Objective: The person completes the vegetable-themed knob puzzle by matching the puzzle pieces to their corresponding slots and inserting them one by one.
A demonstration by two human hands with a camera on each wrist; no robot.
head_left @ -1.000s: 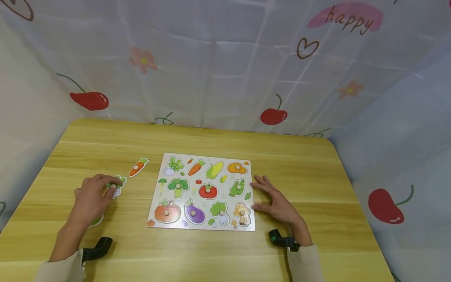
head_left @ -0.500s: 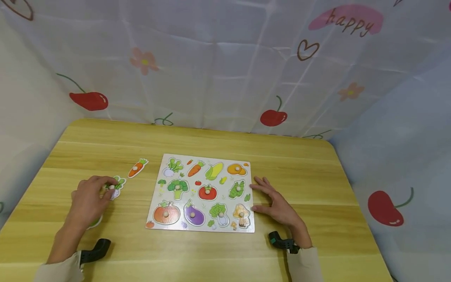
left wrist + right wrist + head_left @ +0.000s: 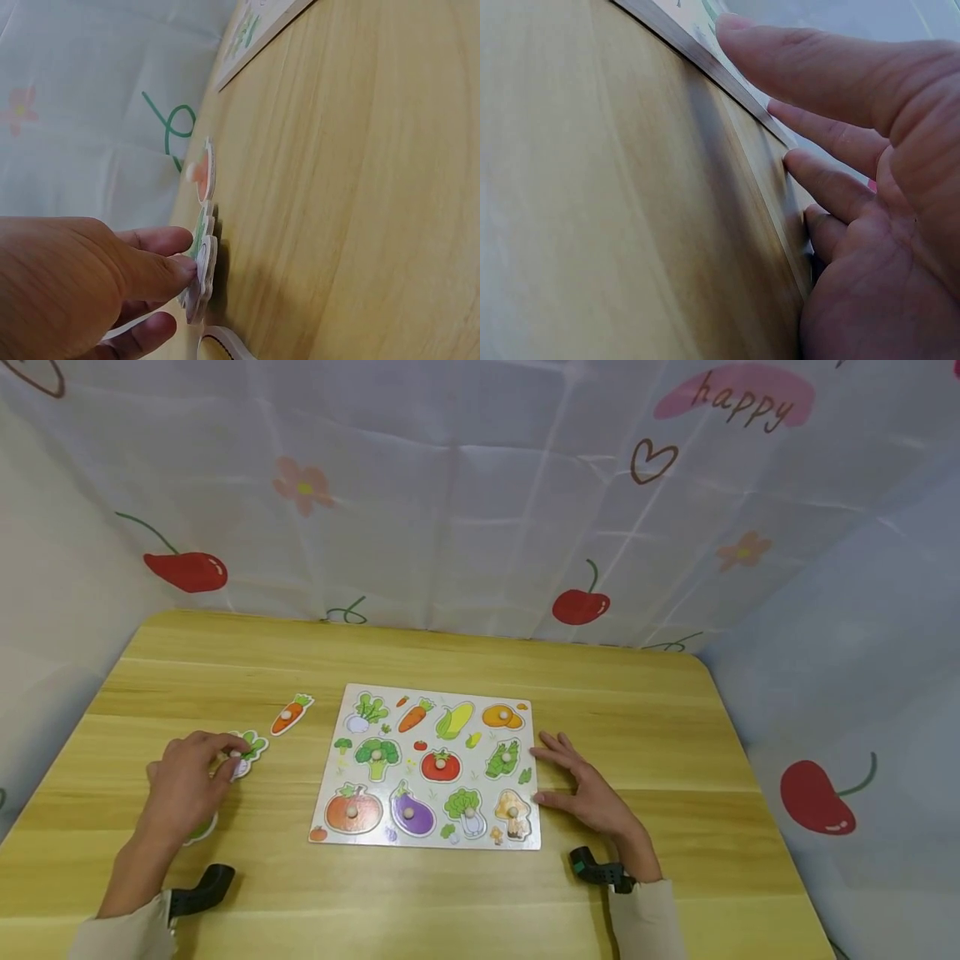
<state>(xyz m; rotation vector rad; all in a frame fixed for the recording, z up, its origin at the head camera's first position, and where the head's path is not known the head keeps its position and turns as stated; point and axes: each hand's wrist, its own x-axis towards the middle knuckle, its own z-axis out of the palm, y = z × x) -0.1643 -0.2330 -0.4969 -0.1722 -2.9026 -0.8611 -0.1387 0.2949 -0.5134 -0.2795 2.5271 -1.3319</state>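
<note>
My left hand (image 3: 183, 789) pinches a turnip puzzle piece (image 3: 255, 747) at the table's left side, with thumb and fingertips near its middle. In the left wrist view the turnip piece (image 3: 204, 274) looks slightly tilted, with a shadow beside it; whether it still touches the wood cannot be told. Just beyond it lies a carrot piece (image 3: 291, 716) with a round knob. My right hand (image 3: 588, 789) has its fingers spread, thumb and fingertips at the right edge of the vegetable puzzle board (image 3: 476, 777). Turnip, carrot and corn pictures on the board show no knobs; its other large vegetables do.
Partly hidden under my left hand is another piece (image 3: 201, 833) with a green edge. The wooden table (image 3: 450, 902) backs onto a printed curtain (image 3: 420, 527). Black wrist mounts (image 3: 202, 892) sit on both forearms.
The turnip piece has turned a little in my left fingers, its leaves now pointing more to the right. My right hand stays at the board's edge.
</note>
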